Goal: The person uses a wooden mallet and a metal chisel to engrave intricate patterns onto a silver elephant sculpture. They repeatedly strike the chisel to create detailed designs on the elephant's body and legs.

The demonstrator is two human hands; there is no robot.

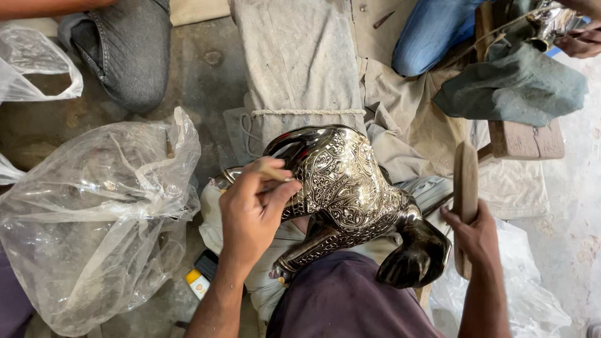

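Note:
A shiny engraved metal animal figure (344, 188) lies across my lap on grey cloth, its dark rounded end (416, 256) toward my right knee. My left hand (253, 209) pinches a small chisel-like tool (275, 174) with its tip against the figure's patterned side. To the right of the figure, my right hand (479, 235) grips a flat wooden mallet (465, 188), held upright and apart from the metal.
Crumpled clear plastic bags (94, 213) lie on the floor at left. A cloth-covered cushion (300, 62) sits ahead. One person's grey-jeaned knee (125, 50) is at top left; another in blue jeans (432, 31) handles a metal piece (551, 22) at top right near a wooden block (526, 141).

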